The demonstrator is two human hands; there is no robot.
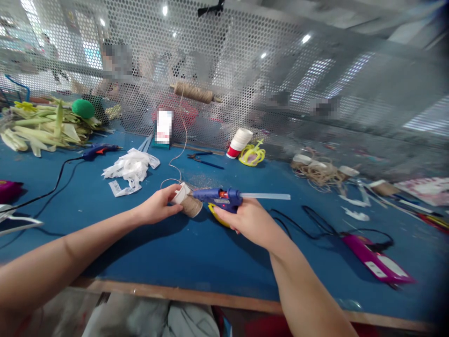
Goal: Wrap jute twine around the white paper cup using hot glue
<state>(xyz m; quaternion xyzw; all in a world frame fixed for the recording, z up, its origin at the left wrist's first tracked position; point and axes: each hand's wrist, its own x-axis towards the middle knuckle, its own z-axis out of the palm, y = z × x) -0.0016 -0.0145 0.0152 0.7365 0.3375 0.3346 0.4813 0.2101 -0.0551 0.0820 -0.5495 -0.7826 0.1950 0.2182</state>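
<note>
My left hand (pixel 164 204) grips a small paper cup (pixel 191 205) lying tilted, part of it wound with brown twine. A strand of twine (pixel 184 135) runs from the cup up to a twine spool (pixel 194 92) on a rod at the mesh panel. In my right hand (pixel 247 217) is a blue hot glue gun (pixel 220 198), its nozzle at or close to the wrapped side of the cup. A clear glue stick (pixel 268 196) sticks out of the gun's back. Something yellow (pixel 219 217) shows beneath the gun, partly hidden by my fingers.
Husk-like strips (pixel 45 126), a second glue gun (pixel 100 150) and white plastic scraps (pixel 131 168) lie left. Behind are pliers (pixel 206 160), stacked cups (pixel 239 142) and a yellow crown-shaped piece (pixel 251 154). Right are loose twine (pixel 315 171) and a purple power strip (pixel 377 260) with black cable. A perforated panel (pixel 245 70) bounds the back.
</note>
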